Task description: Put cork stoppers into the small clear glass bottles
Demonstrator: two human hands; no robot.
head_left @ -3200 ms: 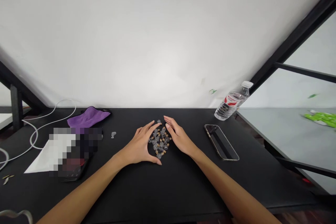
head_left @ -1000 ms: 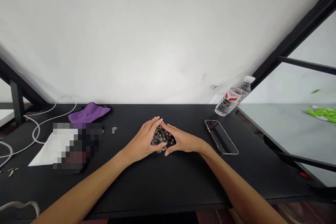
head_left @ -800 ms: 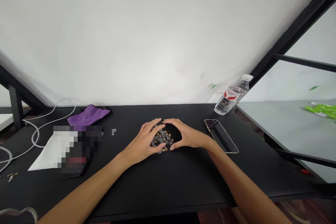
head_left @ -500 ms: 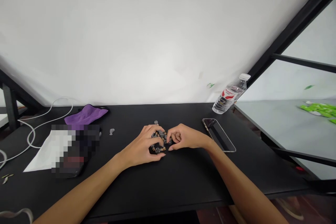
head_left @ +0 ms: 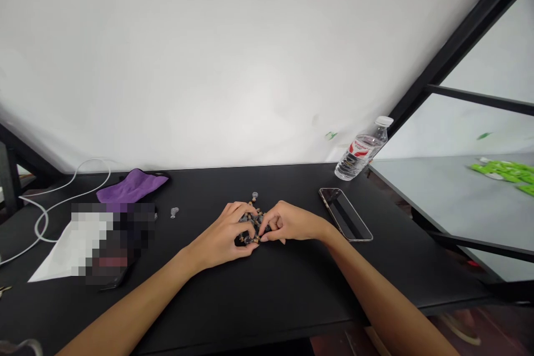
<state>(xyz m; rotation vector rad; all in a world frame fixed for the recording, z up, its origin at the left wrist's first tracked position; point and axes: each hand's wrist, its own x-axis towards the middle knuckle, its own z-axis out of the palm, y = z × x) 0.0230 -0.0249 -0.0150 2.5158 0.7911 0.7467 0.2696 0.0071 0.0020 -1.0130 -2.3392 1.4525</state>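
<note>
A small cluster of dark, clear and tan beaded pieces [head_left: 252, 221] lies on the black table [head_left: 250, 300], between my two hands. My left hand [head_left: 228, 233] curls round the cluster's left side, its fingers and thumb bent against the pieces. From the right, my right hand [head_left: 287, 222] touches the cluster with thumb and index finger bent close together; what lies between those fingertips is too small to make out. One clear round bead [head_left: 255, 195] sticks out at the cluster's far edge.
A phone [head_left: 345, 214] lies to the right, with a water bottle [head_left: 357, 153] behind it. To the left are a small clear piece [head_left: 174, 212], a purple cloth [head_left: 132, 186], white paper [head_left: 83, 242], a partly blurred dark object [head_left: 120, 256] and a white cable [head_left: 45, 217].
My right hand has moved slightly left, its fingertips now closer to my left thumb and over the cluster's near right side. The whole view has shifted a little.
</note>
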